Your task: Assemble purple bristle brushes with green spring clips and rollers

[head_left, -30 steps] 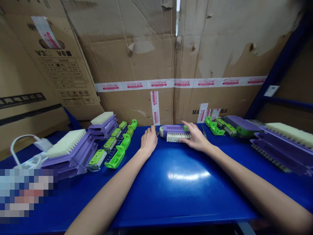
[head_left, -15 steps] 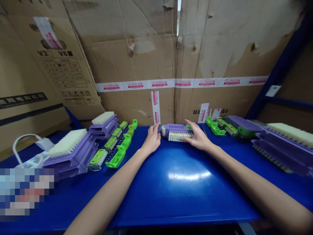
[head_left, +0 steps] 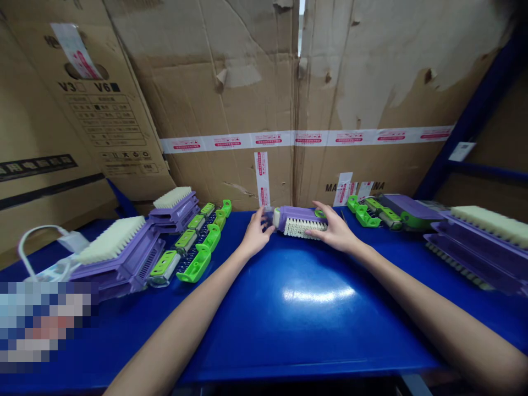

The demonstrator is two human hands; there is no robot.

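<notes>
Seeing the left hand [head_left: 256,234] opened up: a second ago it sat bunched beside the brush; now thumb and fingers are parted, half curled around the small translucent plastic piece [head_left: 269,214] at the brush's left end. Can't tell if they grip it. Right hand [head_left: 335,234] is spread wide on the right end of the purple plastic brush with off-white bristles [head_left: 300,221], thumb on the bristles, fingers behind; reads as a hold. Brush is at the back of the glossy blue tabletop [head_left: 313,335], shifted slightly right. I'd judge both ends are now being handled, right hand steadying.
</notes>
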